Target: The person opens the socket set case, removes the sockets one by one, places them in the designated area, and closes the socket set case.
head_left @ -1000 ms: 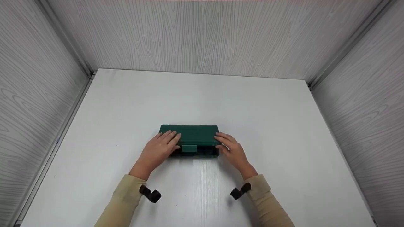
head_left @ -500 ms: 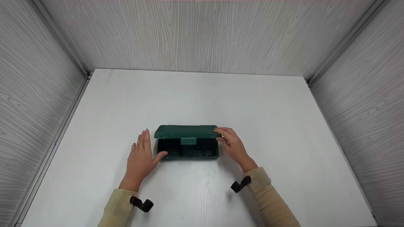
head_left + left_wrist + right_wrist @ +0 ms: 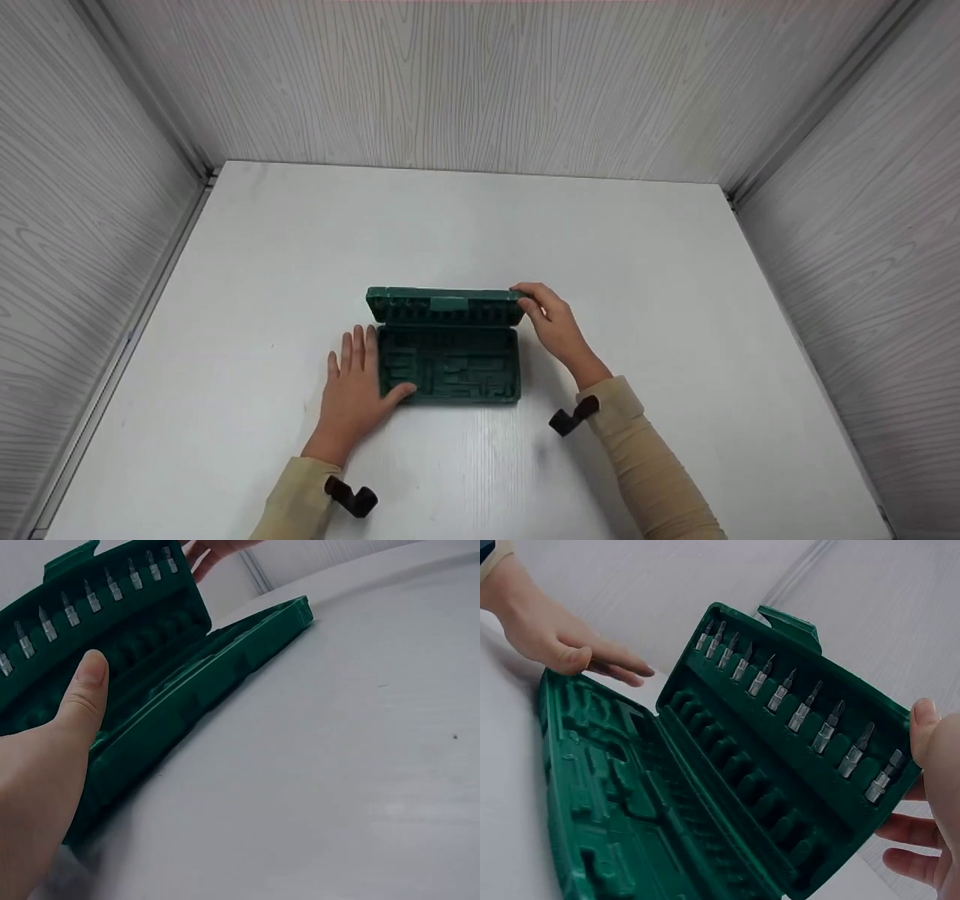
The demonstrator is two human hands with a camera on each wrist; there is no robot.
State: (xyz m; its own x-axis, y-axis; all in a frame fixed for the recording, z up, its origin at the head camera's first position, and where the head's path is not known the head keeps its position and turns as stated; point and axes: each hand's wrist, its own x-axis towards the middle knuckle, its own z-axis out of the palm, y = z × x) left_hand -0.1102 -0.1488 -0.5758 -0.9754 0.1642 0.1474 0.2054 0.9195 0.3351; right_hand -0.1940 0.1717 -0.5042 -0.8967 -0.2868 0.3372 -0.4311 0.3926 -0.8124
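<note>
A green plastic tool case (image 3: 450,367) lies on the white table with its lid (image 3: 405,309) raised near upright. Moulded recesses fill the base, and no tools show in them in the right wrist view. A row of screwdriver bits (image 3: 780,692) is seated along the lid's inner side, above a row of bare slots. My right hand (image 3: 553,322) grips the lid's right end, thumb on the inner side and fingers behind. My left hand (image 3: 356,397) lies against the base's left end, fingers straight, thumb (image 3: 91,679) over the front left corner.
The white table (image 3: 637,247) spreads around the case. Grey wood-grain panels (image 3: 480,82) rise at the back and both sides. A small black camera mount (image 3: 351,496) sits on each wrist, over beige sleeves (image 3: 652,465).
The lid has swung up and back from nearly closed, carried by my right hand. My left hand has left the lid's top and moved to the base's left end.
</note>
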